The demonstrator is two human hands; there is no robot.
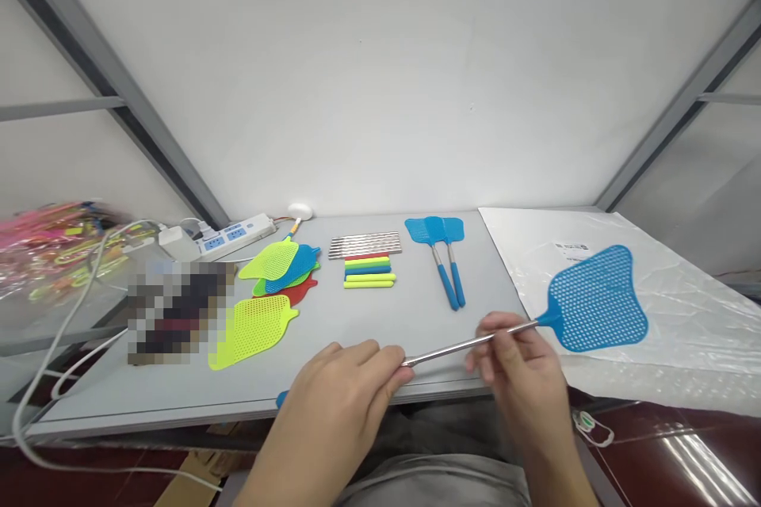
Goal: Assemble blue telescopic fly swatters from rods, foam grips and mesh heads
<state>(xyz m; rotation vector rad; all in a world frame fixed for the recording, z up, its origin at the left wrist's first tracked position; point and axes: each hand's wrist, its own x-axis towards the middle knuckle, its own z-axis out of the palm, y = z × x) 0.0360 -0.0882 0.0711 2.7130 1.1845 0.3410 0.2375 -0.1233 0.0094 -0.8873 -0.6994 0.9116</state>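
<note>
A blue fly swatter (598,299) with a metal rod (452,348) stretches between my two hands near the table's front edge. My left hand (338,396) is closed round its blue handle end, which mostly hides under the fingers. My right hand (517,364) pinches the rod close to the blue mesh head, which hovers over the clear plastic bags (683,309) on the right.
On the grey table (357,317) lie two finished blue swatters (443,253), a row of metal rods (365,244), coloured handles (369,272), loose mesh heads (284,269) and a yellow head (253,329). A power strip (235,234) and cables sit back left.
</note>
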